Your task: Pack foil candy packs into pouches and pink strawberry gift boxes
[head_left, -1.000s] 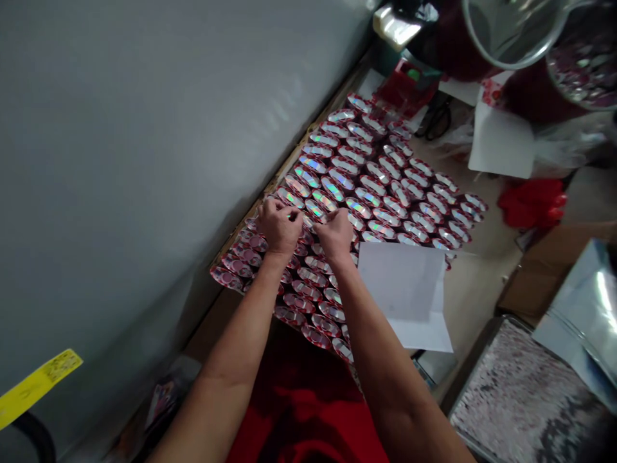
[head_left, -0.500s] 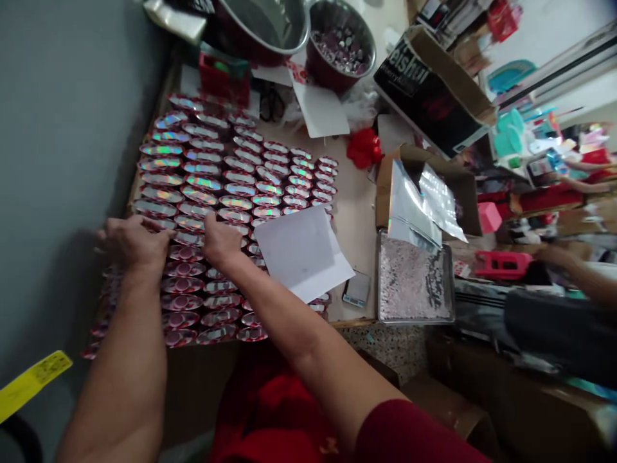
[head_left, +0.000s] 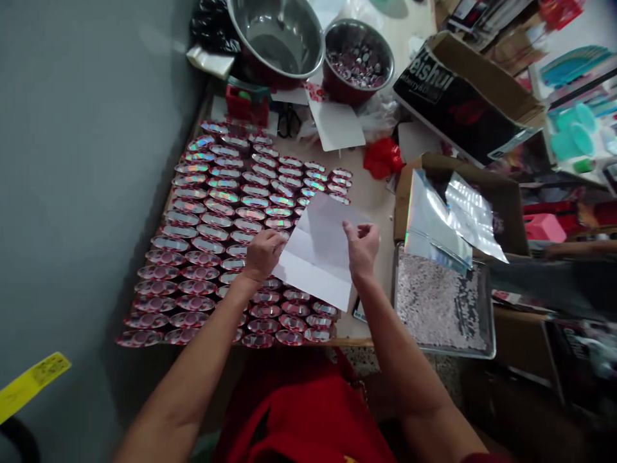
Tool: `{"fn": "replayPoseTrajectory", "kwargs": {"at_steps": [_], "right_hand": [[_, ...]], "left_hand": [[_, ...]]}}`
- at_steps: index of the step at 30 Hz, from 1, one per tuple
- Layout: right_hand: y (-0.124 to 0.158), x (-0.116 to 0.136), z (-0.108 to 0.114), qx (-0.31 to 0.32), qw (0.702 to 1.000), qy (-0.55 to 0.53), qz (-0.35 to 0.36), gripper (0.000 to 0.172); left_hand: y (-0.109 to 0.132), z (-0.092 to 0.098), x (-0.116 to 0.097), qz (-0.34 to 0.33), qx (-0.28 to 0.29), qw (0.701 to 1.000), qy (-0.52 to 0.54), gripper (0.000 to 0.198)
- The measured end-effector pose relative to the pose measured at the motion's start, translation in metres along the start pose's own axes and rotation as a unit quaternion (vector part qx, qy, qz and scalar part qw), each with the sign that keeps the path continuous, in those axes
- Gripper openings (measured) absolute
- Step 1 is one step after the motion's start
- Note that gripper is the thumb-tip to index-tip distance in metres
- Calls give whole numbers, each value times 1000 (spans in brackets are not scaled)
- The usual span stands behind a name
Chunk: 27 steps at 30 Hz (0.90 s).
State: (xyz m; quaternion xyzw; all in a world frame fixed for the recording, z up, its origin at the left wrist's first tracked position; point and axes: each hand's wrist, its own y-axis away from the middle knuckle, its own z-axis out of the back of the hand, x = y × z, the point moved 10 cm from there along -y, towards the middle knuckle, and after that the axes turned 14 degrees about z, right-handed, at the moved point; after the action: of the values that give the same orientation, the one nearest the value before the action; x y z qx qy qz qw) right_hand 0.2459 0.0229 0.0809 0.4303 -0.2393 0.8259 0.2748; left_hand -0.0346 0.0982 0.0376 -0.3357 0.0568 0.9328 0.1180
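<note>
Rows of red-and-silver pouches (head_left: 207,246) stand packed together on the table, their oval tops open upward. Several near the front and left have round pinkish pieces inside. A creased white paper sheet (head_left: 321,257) lies tilted over the pouches at the right. At its left edge is my left hand (head_left: 263,257), fingers closed together; whether they pinch the paper or a pouch is hidden. My right hand (head_left: 364,247) hovers at the sheet's right edge, thumb and fingers apart, holding nothing visible.
Behind the pouches stand an empty metal bowl (head_left: 277,42) and a bowl of small pieces (head_left: 359,61). To the right are a black carton (head_left: 463,96), an open box with silver bags (head_left: 436,222) and a metal tray of small flakes (head_left: 436,302). A wall (head_left: 96,161) borders the left.
Both hands have moved right, from the pouches at the left to the two sides of the white sheet. My right hand has opened. The camera view has shifted too.
</note>
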Motion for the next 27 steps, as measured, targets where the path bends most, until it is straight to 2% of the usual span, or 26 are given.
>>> {"fn": "replayPoseTrajectory", "kwargs": {"at_steps": [2, 4, 5, 7, 9, 11, 12, 13, 15, 17, 19, 20, 22, 25, 27], "right_hand": [[-26, 1, 10, 6, 985, 142, 94, 59], [-57, -5, -8, 98, 950, 257, 148, 67], [-70, -16, -21, 165, 931, 290, 147, 64], [-86, -34, -44, 284, 895, 316, 138, 43], [-81, -31, -60, 339, 870, 297, 198, 21], [-52, -10, -67, 340, 845, 259, 322, 20], [-30, 1, -66, 331, 829, 237, 383, 23], [-8, 9, -63, 316, 818, 217, 429, 25], [29, 14, -57, 284, 809, 192, 477, 29], [50, 8, -56, 267, 814, 183, 482, 33], [58, -2, -63, 277, 819, 181, 470, 35], [60, -7, -67, 291, 818, 183, 461, 35], [62, -15, -76, 332, 812, 194, 439, 37], [68, -19, -82, 418, 791, 199, 401, 51], [70, -13, -81, 448, 794, 183, 368, 53]], "left_hand": [[-1, 10, 19, 60, -40, 997, 12, 15], [-7, 19, 37, 115, -55, 992, 15, 21], [-12, 23, 44, 135, -53, 989, 14, 22], [-24, 33, 52, 164, -46, 985, 14, 19], [-37, 50, 53, 194, -68, 978, 27, 16], [-52, 69, 45, 211, -98, 971, 53, 22], [-61, 72, 37, 211, -93, 971, 63, 26], [-70, 68, 27, 204, -64, 974, 67, 29], [-83, 36, 8, 191, 68, 977, 60, 35], [-77, -6, 2, 201, 214, 955, 45, 44], [-58, -38, 8, 227, 296, 926, 49, 47], [-49, -48, 13, 242, 307, 918, 68, 44], [-31, -57, 24, 271, 292, 908, 131, 36], [-9, -56, 37, 322, 251, 886, 221, 31], [1, -53, 39, 353, 232, 868, 260, 32]]}}
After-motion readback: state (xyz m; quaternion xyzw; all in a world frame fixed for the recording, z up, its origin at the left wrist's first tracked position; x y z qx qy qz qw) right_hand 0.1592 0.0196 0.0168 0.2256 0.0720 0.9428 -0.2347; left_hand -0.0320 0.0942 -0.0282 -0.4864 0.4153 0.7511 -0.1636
